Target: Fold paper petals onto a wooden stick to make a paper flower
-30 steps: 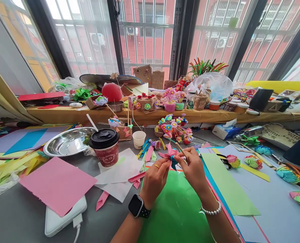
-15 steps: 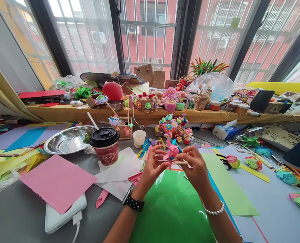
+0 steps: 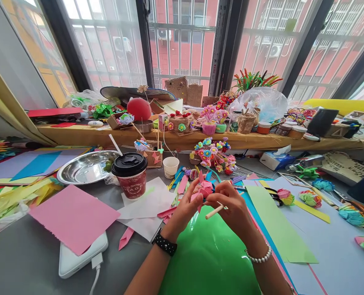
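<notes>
I hold a folded pink and blue paper piece [image 3: 205,188] up in front of me, just above the far edge of a shiny green surface [image 3: 212,250]. My left hand [image 3: 186,205] is curled about its left side, thumb pressed to the pink folds. My right hand [image 3: 232,203] is nearly closed, a pale stick [image 3: 215,211] pinched in it with its end slanting down to the left, and those fingertips are close against the right side of the paper piece. On the grey table [image 3: 129,270] to my left lie a pink sheet [image 3: 74,217] over a white device [image 3: 82,258] with a cable, some white papers [image 3: 148,205], and a lidded red cup [image 3: 129,180]. A long green strip [image 3: 280,225] lies to my right, and bright yarn flowers [image 3: 212,153] stand beyond my hands
</notes>
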The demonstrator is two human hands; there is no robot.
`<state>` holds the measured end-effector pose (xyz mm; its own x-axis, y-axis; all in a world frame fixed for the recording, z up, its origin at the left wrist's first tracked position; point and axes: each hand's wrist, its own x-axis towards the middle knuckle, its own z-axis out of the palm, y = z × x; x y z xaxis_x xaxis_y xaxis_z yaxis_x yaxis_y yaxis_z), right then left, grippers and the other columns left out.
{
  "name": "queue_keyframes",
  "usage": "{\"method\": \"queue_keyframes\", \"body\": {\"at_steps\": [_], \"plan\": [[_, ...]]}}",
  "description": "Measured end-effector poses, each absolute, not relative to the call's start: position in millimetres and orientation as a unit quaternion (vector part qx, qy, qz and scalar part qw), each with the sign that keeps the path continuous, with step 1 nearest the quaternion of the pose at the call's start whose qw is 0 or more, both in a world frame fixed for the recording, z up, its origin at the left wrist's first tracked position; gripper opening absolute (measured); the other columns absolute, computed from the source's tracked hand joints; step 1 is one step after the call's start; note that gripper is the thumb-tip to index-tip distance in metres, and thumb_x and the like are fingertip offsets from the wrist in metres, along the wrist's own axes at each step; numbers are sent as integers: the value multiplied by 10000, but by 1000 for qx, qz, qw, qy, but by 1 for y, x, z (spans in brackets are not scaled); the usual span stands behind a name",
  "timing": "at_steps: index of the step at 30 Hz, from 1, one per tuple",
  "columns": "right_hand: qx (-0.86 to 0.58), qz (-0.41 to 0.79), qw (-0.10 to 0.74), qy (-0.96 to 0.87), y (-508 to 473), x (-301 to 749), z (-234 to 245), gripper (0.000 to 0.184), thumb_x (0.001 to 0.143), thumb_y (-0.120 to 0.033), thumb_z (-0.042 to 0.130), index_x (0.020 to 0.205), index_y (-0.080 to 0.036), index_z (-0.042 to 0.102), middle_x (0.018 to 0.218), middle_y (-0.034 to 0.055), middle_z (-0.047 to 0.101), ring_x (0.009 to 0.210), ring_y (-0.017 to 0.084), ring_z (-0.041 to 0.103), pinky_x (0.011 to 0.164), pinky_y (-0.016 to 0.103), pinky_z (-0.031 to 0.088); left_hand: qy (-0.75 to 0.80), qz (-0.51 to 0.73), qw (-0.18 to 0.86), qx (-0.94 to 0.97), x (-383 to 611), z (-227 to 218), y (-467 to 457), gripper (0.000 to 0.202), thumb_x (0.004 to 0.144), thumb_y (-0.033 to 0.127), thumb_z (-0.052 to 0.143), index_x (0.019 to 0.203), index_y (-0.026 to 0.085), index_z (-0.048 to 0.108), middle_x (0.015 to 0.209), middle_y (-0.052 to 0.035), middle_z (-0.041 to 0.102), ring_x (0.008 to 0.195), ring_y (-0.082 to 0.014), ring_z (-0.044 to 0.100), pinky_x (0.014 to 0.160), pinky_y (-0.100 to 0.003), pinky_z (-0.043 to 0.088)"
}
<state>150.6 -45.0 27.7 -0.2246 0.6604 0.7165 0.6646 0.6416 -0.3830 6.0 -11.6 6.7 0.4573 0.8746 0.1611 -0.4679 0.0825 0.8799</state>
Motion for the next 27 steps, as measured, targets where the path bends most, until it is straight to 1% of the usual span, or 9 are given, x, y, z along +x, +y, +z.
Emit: {"method": "queue_keyframes", "body": {"at_steps": [3,6,9,13,15,17,19,22,27], "plan": [[-424,0,450,-786,-44,148,26,141,806,-263,519,749,-193,627,727,21,489,614,106,497,544,212,397,241,468,726,444,11,6,-12,411,696,398,595,1061,221,524,766,7,560,726,-129,539,688,-237,397],[-435,-1,438,-787,-43,145,24,141,805,-255,518,741,-191,626,696,15,501,600,103,503,533,203,389,255,458,738,425,13,7,-11,269,728,367,571,937,199,552,681,39,502,619,-81,501,599,-196,397],[-444,-3,426,-788,-42,142,23,147,803,-262,518,739,-188,629,684,14,488,582,102,495,526,202,386,241,448,761,402,13,5,-11,236,739,378,554,866,179,541,676,40,490,584,-67,482,566,-182,401],[-441,-22,421,-792,-42,140,23,218,826,-292,470,736,-182,636,679,21,466,558,101,473,490,202,375,225,426,792,375,14,2,-11,324,712,467,541,738,144,518,612,37,473,538,-71,471,567,-210,421],[-435,-27,418,-797,-43,140,23,213,817,-298,487,719,-181,637,673,19,462,545,98,465,478,201,370,231,433,790,367,15,2,-11,336,707,478,539,739,145,512,621,29,478,565,-85,485,578,-222,427],[-428,-22,418,-801,-44,139,23,186,807,-289,507,718,-184,633,674,16,476,545,96,471,487,202,375,244,451,779,361,16,3,-12,296,708,443,557,744,154,506,624,36,465,573,-81,477,572,-210,420],[-420,-15,422,-803,-44,138,22,160,807,-271,511,731,-190,627,681,16,504,564,98,488,511,204,387,252,475,764,357,17,3,-12,262,705,407,573,702,158,494,590,54,428,529,-59,433,531,-180,394],[-412,-10,436,-800,-45,135,20,144,814,-251,503,753,-196,620,692,20,539,605,110,510,545,212,406,251,516,735,360,19,2,-14,268,703,400,572,638,159,476,553,68,392,478,-43,371,463,-156,339],[-410,-18,473,-780,-46,130,18,127,805,-235,515,736,-192,612,662,19,549,615,120,521,581,228,428,275,534,701,385,20,3,-17,269,724,438,530,729,170,506,589,59,406,484,-49,362,450,-162,316]]}}
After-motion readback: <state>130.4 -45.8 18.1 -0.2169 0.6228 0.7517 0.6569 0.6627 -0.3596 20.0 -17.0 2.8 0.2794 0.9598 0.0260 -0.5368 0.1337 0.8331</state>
